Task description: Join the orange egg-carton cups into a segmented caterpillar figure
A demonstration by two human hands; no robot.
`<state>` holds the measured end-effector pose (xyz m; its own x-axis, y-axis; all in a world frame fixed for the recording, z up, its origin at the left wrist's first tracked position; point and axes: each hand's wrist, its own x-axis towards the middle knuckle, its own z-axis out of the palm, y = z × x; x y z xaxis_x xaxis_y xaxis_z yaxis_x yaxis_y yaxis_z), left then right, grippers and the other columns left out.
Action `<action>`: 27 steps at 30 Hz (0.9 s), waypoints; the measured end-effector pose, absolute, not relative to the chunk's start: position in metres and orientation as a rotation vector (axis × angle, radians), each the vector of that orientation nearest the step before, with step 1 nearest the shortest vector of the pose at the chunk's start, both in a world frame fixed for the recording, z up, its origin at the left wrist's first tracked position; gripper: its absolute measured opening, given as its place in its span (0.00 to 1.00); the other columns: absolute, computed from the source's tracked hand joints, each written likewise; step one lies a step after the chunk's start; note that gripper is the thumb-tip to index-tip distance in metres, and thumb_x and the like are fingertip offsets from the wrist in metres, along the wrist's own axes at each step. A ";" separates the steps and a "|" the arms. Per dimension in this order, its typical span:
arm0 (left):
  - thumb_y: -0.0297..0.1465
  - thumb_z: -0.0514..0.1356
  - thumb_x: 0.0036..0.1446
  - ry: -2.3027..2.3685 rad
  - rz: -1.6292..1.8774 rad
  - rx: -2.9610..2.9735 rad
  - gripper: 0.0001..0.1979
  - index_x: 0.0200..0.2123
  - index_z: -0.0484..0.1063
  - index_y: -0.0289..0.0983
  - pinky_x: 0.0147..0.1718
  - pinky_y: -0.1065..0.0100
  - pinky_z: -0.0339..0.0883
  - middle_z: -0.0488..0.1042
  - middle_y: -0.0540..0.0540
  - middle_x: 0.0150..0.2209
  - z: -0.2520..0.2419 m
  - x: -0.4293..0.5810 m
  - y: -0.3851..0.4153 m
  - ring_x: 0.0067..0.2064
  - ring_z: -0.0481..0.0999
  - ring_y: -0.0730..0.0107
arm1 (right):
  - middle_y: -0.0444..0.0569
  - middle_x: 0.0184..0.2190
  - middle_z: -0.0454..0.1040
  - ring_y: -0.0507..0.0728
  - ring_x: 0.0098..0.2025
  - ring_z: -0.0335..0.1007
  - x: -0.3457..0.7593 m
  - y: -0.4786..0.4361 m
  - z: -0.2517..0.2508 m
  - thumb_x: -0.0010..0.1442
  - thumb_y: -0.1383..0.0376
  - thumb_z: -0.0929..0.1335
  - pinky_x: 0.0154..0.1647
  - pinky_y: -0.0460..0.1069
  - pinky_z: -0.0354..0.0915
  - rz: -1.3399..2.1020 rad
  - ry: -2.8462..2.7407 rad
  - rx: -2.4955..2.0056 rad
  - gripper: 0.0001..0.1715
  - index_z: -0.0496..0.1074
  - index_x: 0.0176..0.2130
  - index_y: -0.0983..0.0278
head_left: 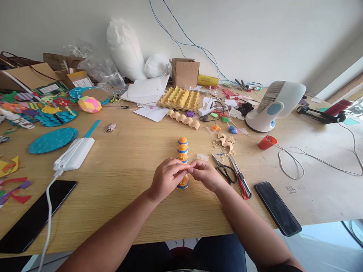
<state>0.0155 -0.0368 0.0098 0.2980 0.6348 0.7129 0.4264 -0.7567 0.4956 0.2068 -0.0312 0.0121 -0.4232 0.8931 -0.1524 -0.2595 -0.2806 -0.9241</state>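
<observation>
A strip of egg-carton cups (182, 148), painted orange and blue with small faces, stands lengthwise on the table in front of me. Over its nearer half, my left hand (171, 173) and my right hand (204, 174) meet at the fingertips. Both are closed in a pinch, and whatever lies between the fingers is too small to make out. Part of the strip is hidden behind the fingers. Just beyond my right hand lies a small clear plastic bag (202, 156). Scissors (225, 170) and a red utility knife (241, 179) lie to its right.
Phones lie at right (278, 207) and left, the left one near a white power bank (74, 154). Farther back are a yellow egg tray (179, 99), a bare carton strip (183, 120), carton scraps (225, 142), an orange-red cup (267, 142) and a white fan (273, 105).
</observation>
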 end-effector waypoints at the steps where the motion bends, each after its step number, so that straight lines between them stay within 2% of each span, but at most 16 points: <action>1: 0.27 0.65 0.63 0.979 1.431 2.351 0.10 0.46 0.79 0.43 0.40 0.67 0.73 0.80 0.48 0.38 0.010 0.016 -0.037 0.39 0.78 0.69 | 0.37 0.19 0.64 0.46 0.22 0.47 0.206 -0.032 0.012 0.49 0.55 0.80 0.22 0.46 0.41 1.811 -1.116 -0.895 0.19 0.74 0.30 0.64; 7: 0.29 0.65 0.63 1.020 1.437 2.333 0.09 0.46 0.79 0.43 0.40 0.65 0.74 0.81 0.47 0.39 0.011 0.015 -0.038 0.40 0.79 0.67 | 0.39 0.22 0.68 0.47 0.22 0.50 0.206 -0.032 0.010 0.49 0.55 0.80 0.23 0.46 0.43 1.788 -1.119 -0.897 0.18 0.75 0.31 0.63; 15: 0.26 0.65 0.62 0.978 1.508 2.330 0.09 0.44 0.79 0.42 0.40 0.67 0.73 0.81 0.48 0.38 0.011 0.014 -0.039 0.39 0.78 0.70 | 0.40 0.24 0.68 0.47 0.24 0.50 0.210 -0.031 0.010 0.50 0.54 0.80 0.24 0.46 0.43 1.805 -1.191 -0.873 0.19 0.77 0.34 0.64; 18: 0.26 0.65 0.62 1.006 1.514 2.275 0.07 0.42 0.80 0.41 0.41 0.67 0.74 0.81 0.48 0.37 0.013 0.013 -0.039 0.39 0.78 0.70 | 0.39 0.23 0.65 0.47 0.24 0.50 0.211 -0.030 0.011 0.51 0.52 0.79 0.24 0.46 0.45 1.830 -1.137 -0.896 0.21 0.77 0.35 0.65; 22: 0.28 0.64 0.63 1.054 1.494 2.184 0.03 0.38 0.79 0.40 0.41 0.66 0.73 0.81 0.47 0.36 0.015 0.014 -0.040 0.38 0.79 0.69 | 0.41 0.23 0.66 0.48 0.25 0.53 0.211 -0.030 0.013 0.50 0.50 0.79 0.25 0.45 0.48 1.801 -1.077 -0.940 0.22 0.77 0.33 0.65; 27: 0.31 0.62 0.65 1.066 1.447 2.013 0.06 0.34 0.79 0.38 0.37 0.68 0.72 0.80 0.47 0.34 0.017 0.014 -0.041 0.36 0.78 0.70 | 0.42 0.24 0.66 0.47 0.25 0.53 0.210 -0.030 0.013 0.51 0.49 0.78 0.24 0.45 0.46 1.799 -1.070 -0.940 0.23 0.80 0.34 0.66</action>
